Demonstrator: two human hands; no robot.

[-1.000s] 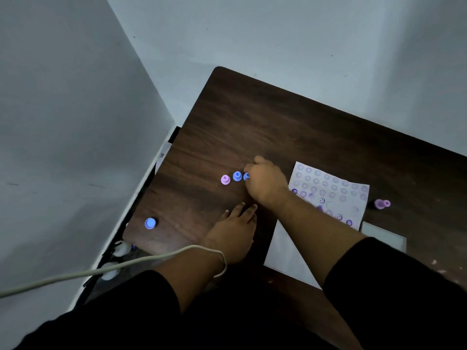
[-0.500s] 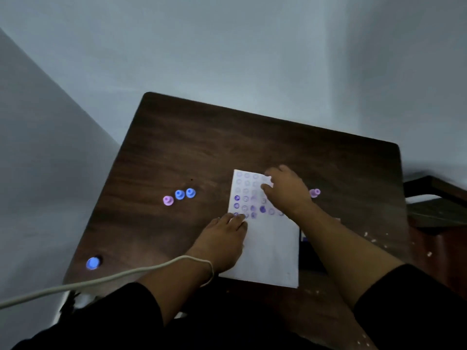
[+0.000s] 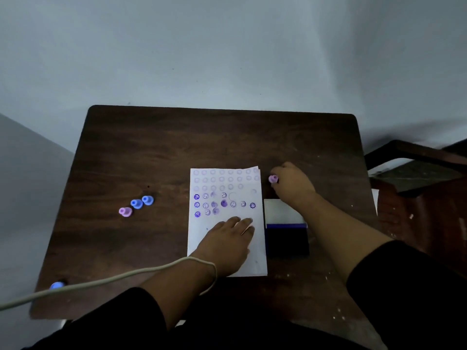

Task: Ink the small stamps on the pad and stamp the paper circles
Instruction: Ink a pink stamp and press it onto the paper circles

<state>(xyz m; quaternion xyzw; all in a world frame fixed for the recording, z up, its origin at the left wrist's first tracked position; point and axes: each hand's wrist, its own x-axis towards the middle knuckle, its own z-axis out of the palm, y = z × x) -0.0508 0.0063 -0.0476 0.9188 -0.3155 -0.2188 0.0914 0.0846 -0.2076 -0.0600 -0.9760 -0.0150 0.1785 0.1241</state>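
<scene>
hiding pink stamp under right hand

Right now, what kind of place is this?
Probably a plain room corner used as a craft or test desk: a small dark wooden table against bare pale walls, a white paper sheet of printed circles, and a blue ink pad.

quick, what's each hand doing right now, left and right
Left hand: open, flat on the paper, holding nothing.
Right hand: closed on the pink stamp beside the paper.
</scene>
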